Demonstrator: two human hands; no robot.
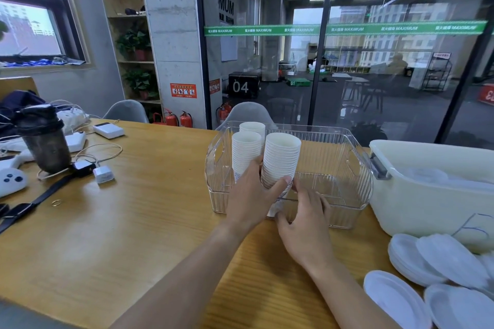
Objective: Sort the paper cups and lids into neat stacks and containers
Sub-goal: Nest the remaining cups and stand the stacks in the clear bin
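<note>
Three cup stacks (279,160) stand in the clear bin (347,157); tub (427,195) at three o'clock, lids (438,270) at five.

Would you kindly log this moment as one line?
left hand grips cup stack | right hand steadies its base | in clear bin | lids loose on table

At the left of my frame: dark shaker bottle (44,139) upright on the wooden table (133,222), white power banks (108,130) and cables beside it. Grey chairs (125,111) behind; red fire extinguishers (185,119) at the concrete pillar.
</note>
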